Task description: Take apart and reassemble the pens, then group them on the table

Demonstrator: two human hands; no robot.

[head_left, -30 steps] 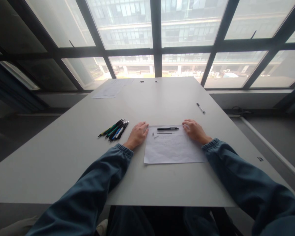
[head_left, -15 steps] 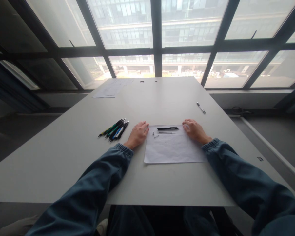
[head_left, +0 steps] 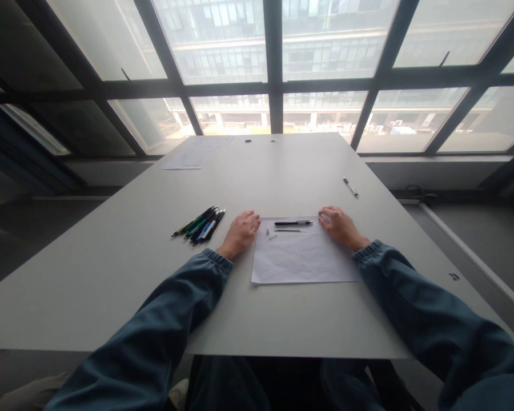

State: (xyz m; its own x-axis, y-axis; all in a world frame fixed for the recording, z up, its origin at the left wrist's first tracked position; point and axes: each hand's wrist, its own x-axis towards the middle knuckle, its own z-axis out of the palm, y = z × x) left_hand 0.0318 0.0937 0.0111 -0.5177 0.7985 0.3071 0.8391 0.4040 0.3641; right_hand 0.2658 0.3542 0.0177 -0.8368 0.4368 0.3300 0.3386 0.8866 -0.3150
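Observation:
A sheet of white paper [head_left: 304, 260] lies on the table in front of me. Across its upper part are a black pen barrel [head_left: 293, 223], a thin pen refill [head_left: 288, 230] just below, and two tiny pen parts [head_left: 272, 237], possibly a tip and a spring. My left hand [head_left: 242, 229] rests palm down at the sheet's upper left corner, fingers stretched out and holding nothing. At the opposite side, my right hand [head_left: 338, 227] lies on the paper's right edge with loosely bent fingers and nothing visible in them.
Left of my left hand lies a pile of several pens [head_left: 200, 225]. A single white-and-black pen [head_left: 350, 187] is farther off at the right. More paper [head_left: 188, 157] lies at the far left of the white table [head_left: 111, 297], whose far end meets the windows.

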